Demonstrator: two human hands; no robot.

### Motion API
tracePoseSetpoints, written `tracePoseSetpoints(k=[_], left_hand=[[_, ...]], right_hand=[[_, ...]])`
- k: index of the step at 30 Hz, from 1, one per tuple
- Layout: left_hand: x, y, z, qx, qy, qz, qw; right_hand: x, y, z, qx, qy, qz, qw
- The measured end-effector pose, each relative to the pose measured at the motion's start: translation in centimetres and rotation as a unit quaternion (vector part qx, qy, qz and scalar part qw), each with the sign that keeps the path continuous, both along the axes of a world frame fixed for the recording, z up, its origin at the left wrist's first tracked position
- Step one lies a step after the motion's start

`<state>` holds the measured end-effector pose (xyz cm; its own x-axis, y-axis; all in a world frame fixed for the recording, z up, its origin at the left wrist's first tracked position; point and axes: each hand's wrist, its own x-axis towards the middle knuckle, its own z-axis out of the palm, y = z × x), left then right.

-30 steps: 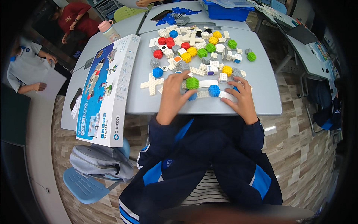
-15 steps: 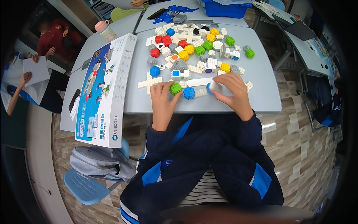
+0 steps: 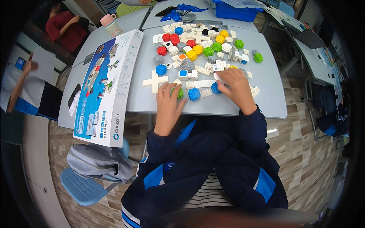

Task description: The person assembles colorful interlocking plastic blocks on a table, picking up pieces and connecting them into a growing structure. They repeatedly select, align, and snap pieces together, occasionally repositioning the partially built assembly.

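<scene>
My left hand (image 3: 169,104) is at the table's near edge, its curled fingers and thumb around a green studded block (image 3: 180,93) that they partly cover. My right hand (image 3: 237,87) pinches a white block (image 3: 216,76), mostly hidden by the fingers. Between the hands lies a blue studded block (image 3: 194,94), with a light studded strip (image 3: 206,92) beside it. A second blue studded block (image 3: 216,88) touches the strip's other end, close to my right thumb. Just beyond is a long white plate (image 3: 201,84).
Loose coloured blocks crowd the far table, including a yellow block (image 3: 191,55) and a red block (image 3: 162,51). A white cross piece (image 3: 155,81) lies left. A large box (image 3: 102,83) leans along the left side, near a bottle (image 3: 111,25). A blue bin (image 3: 237,11) stands behind.
My right hand has moved slightly away from me with the white block, uncovering more of the blue block beside the strip. My left hand stays at the green block, covering more of it.
</scene>
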<state>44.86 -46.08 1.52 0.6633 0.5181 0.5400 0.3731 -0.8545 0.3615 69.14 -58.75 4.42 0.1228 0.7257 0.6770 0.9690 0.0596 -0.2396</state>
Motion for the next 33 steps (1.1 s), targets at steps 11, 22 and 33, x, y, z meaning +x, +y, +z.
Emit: tracePoseSetpoints(k=[11, 22, 33], left_hand=[[-2.5, 2.2, 0.0, 0.023, 0.0, 0.073, 0.997], [-4.2, 4.1, -2.0, 0.009, 0.017, 0.115, 0.993], [-2.8, 8.4, -3.5, -0.021, 0.021, 0.188, 0.982]], right_hand=[[1.7, -1.8, -1.7, 0.024, 0.017, -0.094, 0.995], [5.1, -11.1, -2.5, -0.057, 0.143, -0.183, 0.971], [6.0, -11.2, -5.4, 0.037, 0.207, -0.219, 0.953]])
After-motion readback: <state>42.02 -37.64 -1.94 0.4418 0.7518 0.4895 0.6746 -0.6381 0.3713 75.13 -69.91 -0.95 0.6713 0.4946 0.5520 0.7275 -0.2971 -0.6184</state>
